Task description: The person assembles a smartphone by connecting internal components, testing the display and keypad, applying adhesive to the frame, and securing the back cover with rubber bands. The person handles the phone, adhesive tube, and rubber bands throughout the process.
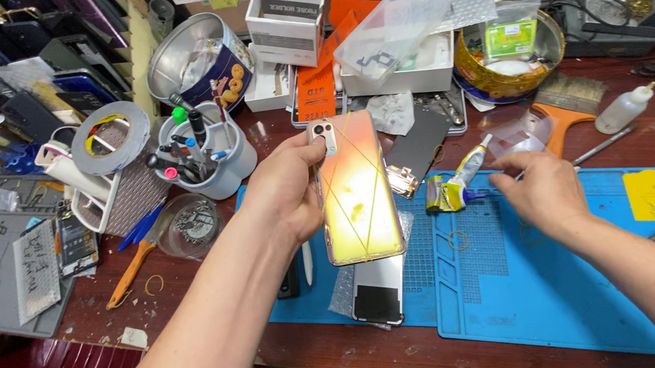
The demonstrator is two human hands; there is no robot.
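Head view: cluttered wooden workbench (188,298) under blue mat (536,282), hands above.

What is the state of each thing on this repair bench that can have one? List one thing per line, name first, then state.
left hand: gripping the phone by its edge
phone: held up, back facing the camera, bound with crossed rubber bands
right hand: fingers down on the blue mat, holding nothing visible
glue tube: lying on the blue mat, squeezed, cap on
blue mat: flat on the table
squeeze bottle: lying on its side
tin: tipped over, open
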